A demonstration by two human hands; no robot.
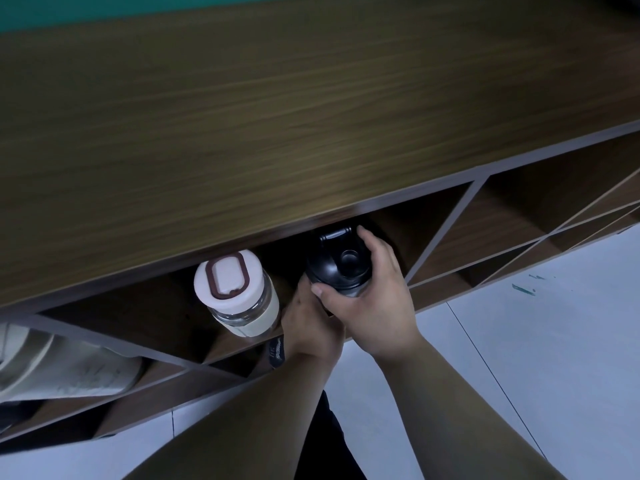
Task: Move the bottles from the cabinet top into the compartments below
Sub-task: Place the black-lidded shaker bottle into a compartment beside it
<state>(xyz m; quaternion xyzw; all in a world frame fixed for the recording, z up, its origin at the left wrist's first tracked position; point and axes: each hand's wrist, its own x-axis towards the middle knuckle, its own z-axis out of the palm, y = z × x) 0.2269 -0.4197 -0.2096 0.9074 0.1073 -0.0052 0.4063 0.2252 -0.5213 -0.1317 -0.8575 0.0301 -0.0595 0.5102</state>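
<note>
So the black bottle (337, 259) is right at the mouth of the compartment (408, 230) just under the cabinet top (277, 116), lid facing up toward the camera, sort of halfway in. It's held with both hands, I'd guess because the opening is low and tight and a one-handed shove would tip it. The right hand (374, 299) is wrapped around the lid end, thumb on the near side and fingers curled over the far rim. The left hand (308, 323) sits lower, clasping the body from underneath, with a dark strap (276, 351) dangling by its wrist. Both forearms reach forward and down, close together. A glass bottle (239, 289) with a white lid already stands just left in the same compartment, near but not touching as far as I can tell. No bottles visible on the top.
</note>
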